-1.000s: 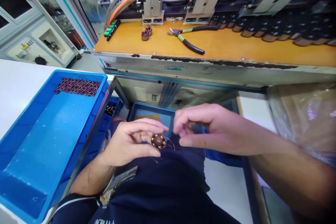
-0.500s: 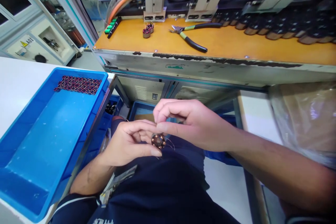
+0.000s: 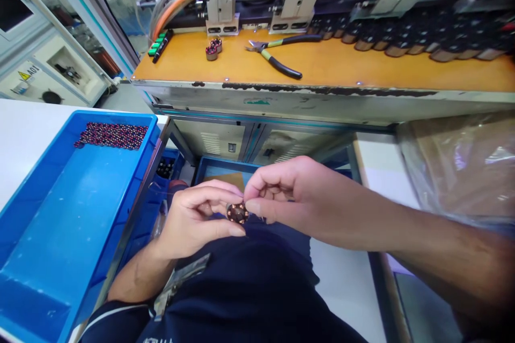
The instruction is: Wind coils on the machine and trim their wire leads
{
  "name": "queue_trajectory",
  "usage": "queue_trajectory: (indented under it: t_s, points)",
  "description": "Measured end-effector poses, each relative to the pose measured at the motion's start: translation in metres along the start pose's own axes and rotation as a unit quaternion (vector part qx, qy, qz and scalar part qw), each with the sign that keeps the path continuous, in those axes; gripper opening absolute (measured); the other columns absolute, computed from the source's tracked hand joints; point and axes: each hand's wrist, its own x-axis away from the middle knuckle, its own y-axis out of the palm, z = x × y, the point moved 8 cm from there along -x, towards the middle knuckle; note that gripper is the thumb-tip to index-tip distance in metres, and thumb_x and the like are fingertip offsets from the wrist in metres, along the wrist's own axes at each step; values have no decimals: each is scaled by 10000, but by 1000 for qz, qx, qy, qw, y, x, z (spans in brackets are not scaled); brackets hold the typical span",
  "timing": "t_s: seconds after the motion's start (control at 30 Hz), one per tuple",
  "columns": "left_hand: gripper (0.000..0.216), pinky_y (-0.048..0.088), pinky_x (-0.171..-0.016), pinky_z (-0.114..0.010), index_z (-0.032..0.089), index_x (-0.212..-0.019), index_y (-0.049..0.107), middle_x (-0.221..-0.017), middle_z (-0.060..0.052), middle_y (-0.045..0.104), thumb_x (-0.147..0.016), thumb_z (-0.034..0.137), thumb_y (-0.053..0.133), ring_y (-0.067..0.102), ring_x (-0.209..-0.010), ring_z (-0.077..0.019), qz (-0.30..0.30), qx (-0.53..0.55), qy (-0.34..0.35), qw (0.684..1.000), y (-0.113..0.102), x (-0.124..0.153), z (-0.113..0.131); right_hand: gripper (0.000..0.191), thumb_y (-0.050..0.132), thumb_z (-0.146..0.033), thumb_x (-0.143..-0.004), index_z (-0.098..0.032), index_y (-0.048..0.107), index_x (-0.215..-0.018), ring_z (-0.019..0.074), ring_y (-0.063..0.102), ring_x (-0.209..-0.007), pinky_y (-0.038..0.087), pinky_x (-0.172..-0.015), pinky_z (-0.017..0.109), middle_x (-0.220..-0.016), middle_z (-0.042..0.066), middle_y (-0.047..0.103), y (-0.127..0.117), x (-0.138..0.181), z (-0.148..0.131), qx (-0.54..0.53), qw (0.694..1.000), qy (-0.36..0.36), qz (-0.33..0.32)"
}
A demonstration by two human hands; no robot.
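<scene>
A small round motor stator [image 3: 237,213], ringed with copper windings, sits upright between the thumb and fingers of my left hand [image 3: 201,220]. Its open face is turned toward me. My right hand [image 3: 289,195] comes in from the right, thumb and forefinger pinched together at the stator's upper right edge. Whatever lies between those fingertips is hidden. A bit of thin wire shows just below the right thumb.
On the left, a blue tray [image 3: 60,209] holds many stators [image 3: 112,135] at its far end. The orange bench [image 3: 181,67] carries cutting pliers [image 3: 277,53], two stators [image 3: 212,49], a black marker [image 3: 163,47] and rows of dark cylindrical parts [image 3: 396,45]. A plastic-wrapped carton [image 3: 462,166] stands right.
My right hand has come down from above the stator to its upper right edge, fingers pinching there. The loose wires seen before are now mostly covered. The whole view has shifted slightly.
</scene>
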Motion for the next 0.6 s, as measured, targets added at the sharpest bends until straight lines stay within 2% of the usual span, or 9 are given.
queue_trajectory:
  t_s: [0.13,0.33,0.43,0.6]
  points:
    - [429,608,-714,-174,201,-959,793,-1001,-55,744,-585,9,876,729,-764,-112,-11,48,-26,998,2,3,-6,185,581,-182,-874,-177,659,-706,61,408,-491,282,-420,178,-539,-62,509,-1,2,-6,75,996,-43,8]
    - [424,608,-688,-169,186,-939,781,-972,-40,720,-572,-1,881,729,-732,-104,-63,166,-66,982,14,2,-13,199,543,-150,-924,-177,635,-748,47,477,-596,353,-526,169,-678,-64,578,1,15,-16,135,982,-134,9]
    - [418,613,-680,-177,174,-927,770,-959,-42,711,-562,8,889,726,-713,-106,-71,190,-60,977,18,0,-13,203,538,-143,-934,-170,604,-744,42,465,-619,358,-554,156,-690,-65,555,3,21,-15,135,980,-145,8]
    - [563,599,-670,-152,209,-956,782,-965,-17,680,-446,25,935,695,-703,-79,-70,184,-40,980,20,-2,-15,212,551,-170,-949,-168,590,-740,40,463,-642,354,-580,150,-691,-63,536,3,26,-14,128,980,-150,16]
